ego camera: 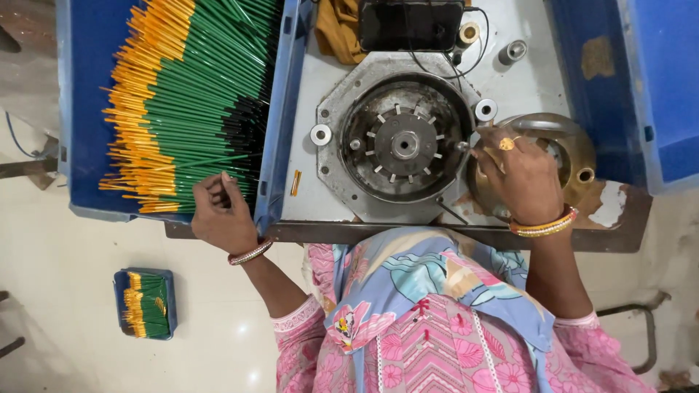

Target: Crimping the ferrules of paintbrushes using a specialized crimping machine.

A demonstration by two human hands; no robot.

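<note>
The round metal machine head (402, 145), a dark disc with radial slots set in an octagonal grey plate, is taken as the landmark. To its left a blue tray (280, 109) is filled with green pencils (196, 87) tipped in orange-yellow at one end and black at the other. The left hand (222, 215) is seen at the near edge of that pile, left of the machine head, its fingers curled together on the black ends of a few pencils; how many are pinched cannot be told. Right of the machine head the right hand (523, 178) is laid on a brass-coloured round part (575, 156), fingers bent toward the disc's rim; whether anything is held in it cannot be told. A small brass ferrule (295, 183) is seen lying on the plate between the tray and the machine head. Far to the lower left of the machine head, a smaller blue tray (116, 302) of the same pencils is set on the floor
</note>
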